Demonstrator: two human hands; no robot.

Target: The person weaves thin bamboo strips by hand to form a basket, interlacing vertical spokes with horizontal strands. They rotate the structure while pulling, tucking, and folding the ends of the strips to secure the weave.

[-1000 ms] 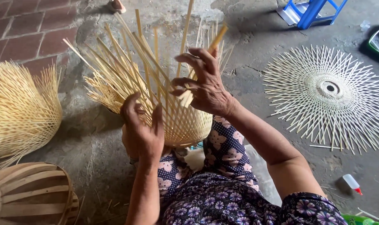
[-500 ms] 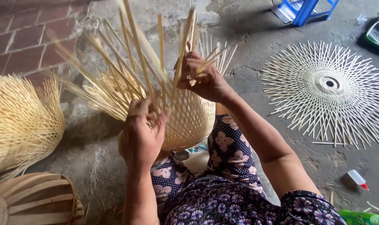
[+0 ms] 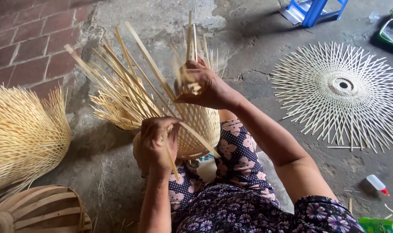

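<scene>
A half-woven bamboo basket [image 3: 196,129] rests on my lap, its loose pale strips [image 3: 123,82] fanning up and to the left. My left hand [image 3: 155,144] is closed around a few strips at the basket's near rim. My right hand [image 3: 203,84] grips a bundle of upright strips at the basket's top, pinching them together above the woven part. My knees in dark floral cloth [image 3: 239,159] sit under the basket.
A flat round woven bamboo disc [image 3: 341,92] with radiating strips lies on the concrete at right. Another unfinished basket [image 3: 19,133] stands at left, a slatted wooden frame [image 3: 41,211] below it. A blue stool [image 3: 315,8] stands far back, and a small white bottle [image 3: 375,183] lies at right.
My right hand has closed on the upright strips and gathered them. The basket has turned a little, and my left hand has shifted its grip along the rim.
</scene>
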